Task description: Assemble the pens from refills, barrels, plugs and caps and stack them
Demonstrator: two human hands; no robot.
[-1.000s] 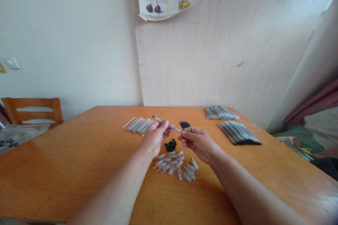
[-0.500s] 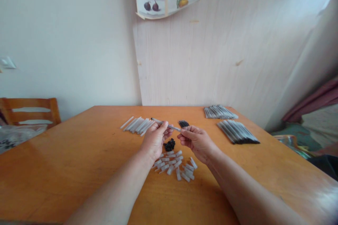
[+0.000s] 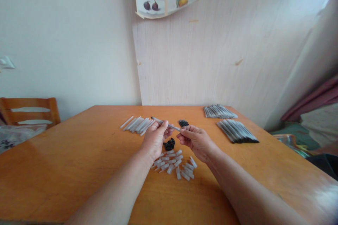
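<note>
Our left hand (image 3: 156, 136) pinches a thin, grey, black-ended plastic pen (image 3: 173, 127); our right hand (image 3: 197, 140) seems to pinch it too.

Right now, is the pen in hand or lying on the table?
In hand: the left hand grips the pen by its barrel, while the right hand pinches the end opposite its black one.

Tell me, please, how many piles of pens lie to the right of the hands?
2: the far pile by the back right corner of the table, and the near pile in front of it, slightly further right. Neither pile looks hidden.
</note>
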